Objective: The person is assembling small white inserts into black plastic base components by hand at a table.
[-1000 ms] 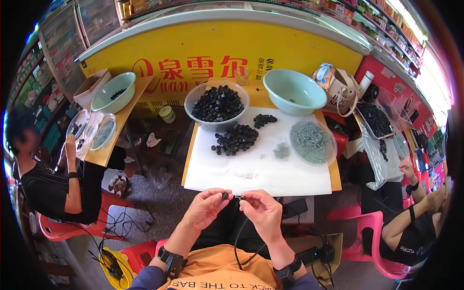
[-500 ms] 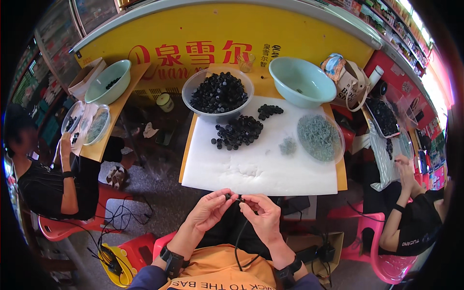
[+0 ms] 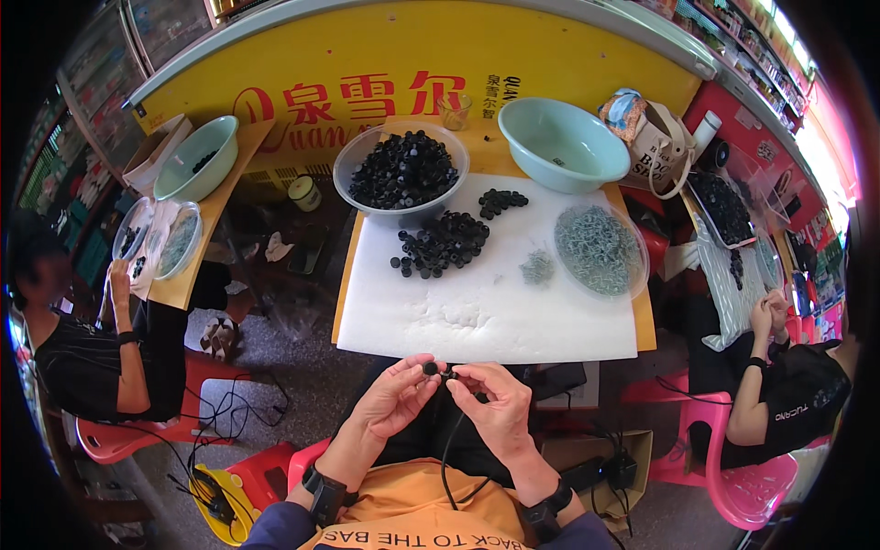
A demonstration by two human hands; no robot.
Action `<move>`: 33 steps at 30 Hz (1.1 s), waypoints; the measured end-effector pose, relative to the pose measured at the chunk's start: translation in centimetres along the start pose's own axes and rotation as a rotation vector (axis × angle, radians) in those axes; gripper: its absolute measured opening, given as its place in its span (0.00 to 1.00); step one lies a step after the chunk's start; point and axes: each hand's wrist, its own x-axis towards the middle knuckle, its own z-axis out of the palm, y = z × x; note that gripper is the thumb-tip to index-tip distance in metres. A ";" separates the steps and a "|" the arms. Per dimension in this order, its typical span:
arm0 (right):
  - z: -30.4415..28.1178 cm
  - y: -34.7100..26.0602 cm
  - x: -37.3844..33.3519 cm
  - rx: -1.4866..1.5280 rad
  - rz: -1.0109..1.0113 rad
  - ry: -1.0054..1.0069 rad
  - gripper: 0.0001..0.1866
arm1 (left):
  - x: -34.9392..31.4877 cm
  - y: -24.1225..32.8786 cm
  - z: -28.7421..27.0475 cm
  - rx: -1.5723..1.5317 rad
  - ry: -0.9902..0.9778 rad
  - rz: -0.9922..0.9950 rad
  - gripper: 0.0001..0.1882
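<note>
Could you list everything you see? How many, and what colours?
Black pieces: lots, black, in bowl and on sheet
Clear bowl: one, see-through, sheet's back-left corner
Tiny bits: lots, grey-green, mostly sheet's right side
White sheet: one, white, middle table
Wooden tables: at least two, tan, middle and left
Basins: two, pale green, middle and left tables
Glass: one, clear, behind bowl
Bag: one, cream, back right
Panel: one, yellow, behind tables
Chairs: at least two, red left, pink right
Co-workers: two, black clothes, left and right
Left hand: one, bare, pinching round black piece
Right hand: one, bare, at small dark piece
</note>
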 end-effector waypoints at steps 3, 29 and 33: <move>0.0 -0.2 -0.2 0.047 0.048 -0.013 0.11 | 0.0 0.0 0.0 0.012 -0.021 -0.008 0.12; 0.3 -0.4 0.1 -0.140 -0.153 0.068 0.10 | 0.2 -0.3 -0.9 0.163 -0.125 0.087 0.12; 0.1 -0.3 0.1 -0.045 -0.059 0.052 0.10 | 0.2 -0.4 -0.7 0.135 -0.107 0.061 0.12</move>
